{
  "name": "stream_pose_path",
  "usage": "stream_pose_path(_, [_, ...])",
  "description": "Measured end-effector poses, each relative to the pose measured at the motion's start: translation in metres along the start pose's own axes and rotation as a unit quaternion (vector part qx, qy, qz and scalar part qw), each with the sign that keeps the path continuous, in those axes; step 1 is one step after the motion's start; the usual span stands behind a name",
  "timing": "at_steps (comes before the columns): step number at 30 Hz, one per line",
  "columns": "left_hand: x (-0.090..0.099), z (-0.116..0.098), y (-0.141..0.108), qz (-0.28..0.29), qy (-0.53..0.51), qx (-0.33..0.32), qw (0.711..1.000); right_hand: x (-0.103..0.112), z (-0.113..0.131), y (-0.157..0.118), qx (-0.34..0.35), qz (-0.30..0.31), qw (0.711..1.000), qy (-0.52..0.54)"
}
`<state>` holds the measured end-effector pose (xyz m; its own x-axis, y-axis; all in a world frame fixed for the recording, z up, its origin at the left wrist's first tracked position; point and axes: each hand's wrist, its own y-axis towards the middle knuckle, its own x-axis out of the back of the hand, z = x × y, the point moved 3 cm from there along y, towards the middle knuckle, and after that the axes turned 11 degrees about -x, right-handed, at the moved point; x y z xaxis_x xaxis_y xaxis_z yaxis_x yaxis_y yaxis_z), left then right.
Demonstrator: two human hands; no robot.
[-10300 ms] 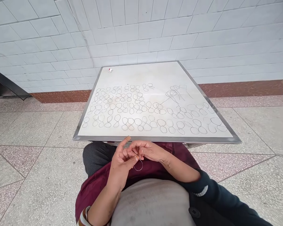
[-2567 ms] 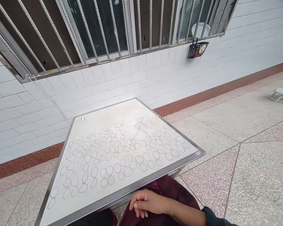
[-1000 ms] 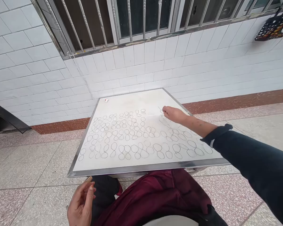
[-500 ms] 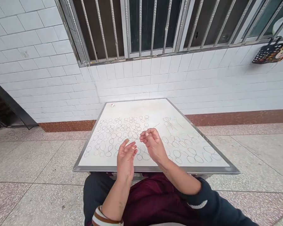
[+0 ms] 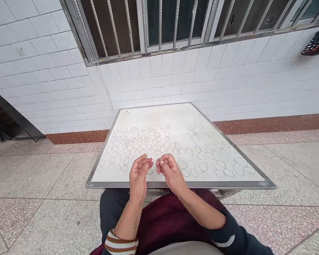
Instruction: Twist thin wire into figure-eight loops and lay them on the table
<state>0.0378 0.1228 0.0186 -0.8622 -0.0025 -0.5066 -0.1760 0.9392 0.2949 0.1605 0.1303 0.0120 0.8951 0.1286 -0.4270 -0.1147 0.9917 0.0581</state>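
My left hand (image 5: 139, 173) is raised over the near part of a white board (image 5: 175, 112), with thumb and fingertips closed together. Facing it, my right hand (image 5: 169, 172) is also closed in a pinch, its fingertips a small gap from the left ones. Whatever lies between the fingertips is too thin to make out. Under and around both hands, many thin dark loops (image 5: 203, 166) lie flat on the board, many of them touching in pairs. Loose thin strands (image 5: 195, 131) lie farther back on the right.
A grey metal frame (image 5: 202, 185) edges the board. Near its far left corner sits a small white-and-red object (image 5: 128, 112). Behind stands a white tiled wall (image 5: 159, 81) with a barred window (image 5: 170, 24). A patterned bag (image 5: 317, 42) hangs at the right.
My hands have come closer together, the right one lower and nearer the board's front edge. The left fingers have drawn in. The camera view has shifted slightly.
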Motion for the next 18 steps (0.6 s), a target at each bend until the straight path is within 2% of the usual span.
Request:
stream_pose_path(4, [-0.004, -0.003, -0.010, 0.054, -0.011, -0.012, 0.998, -0.007, 0.009, -0.007, 0.009, 0.027, 1.000, 0.009])
stream_pose_path(8, [-0.007, -0.001, -0.012, 0.000, -0.070, 0.003, 0.998, -0.011, 0.015, -0.010, 0.010, 0.045, 0.999, 0.001])
stream_pose_path(13, [-0.009, -0.002, -0.013, -0.081, -0.117, 0.045, 0.989, -0.014, 0.014, -0.020, 0.032, 0.079, 0.992, -0.094])
stream_pose_path(15, [-0.010, -0.004, -0.014, -0.084, -0.164, 0.073, 0.980, -0.011, 0.013, -0.021, 0.033, 0.062, 0.991, -0.118])
stream_pose_path(18, [-0.012, -0.007, -0.017, -0.065, -0.249, 0.116, 0.959, -0.001, 0.010, -0.015, -0.025, 0.011, 0.985, -0.169])
